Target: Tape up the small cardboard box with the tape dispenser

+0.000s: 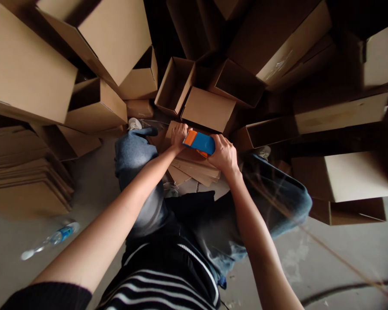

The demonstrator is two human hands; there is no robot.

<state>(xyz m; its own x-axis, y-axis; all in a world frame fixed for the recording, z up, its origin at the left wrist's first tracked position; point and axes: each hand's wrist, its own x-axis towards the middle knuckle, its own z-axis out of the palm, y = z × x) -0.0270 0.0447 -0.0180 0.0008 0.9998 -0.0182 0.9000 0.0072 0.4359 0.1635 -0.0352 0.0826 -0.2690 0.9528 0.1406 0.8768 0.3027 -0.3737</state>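
A blue and orange tape dispenser [203, 143] is held over a cardboard box between my bent legs. My right hand [224, 151] is wrapped around its right, blue end. Close against its orange end is my left hand [179, 135], fingers curled; what they grip is hidden. Below both hands lie several flat cardboard pieces [197, 168] in a loose pile. Just beyond the dispenser a closed box face [208, 108] tilts up, next to an open narrow box [175, 84].
Open boxes crowd the far side, with large ones [113, 38] at upper left and more [358, 176] at right. Flattened cardboard [26, 181] is stacked at left. A plastic bottle [60, 234] lies on the grey floor [97, 189]. A dark cable [342, 287] curves at lower right.
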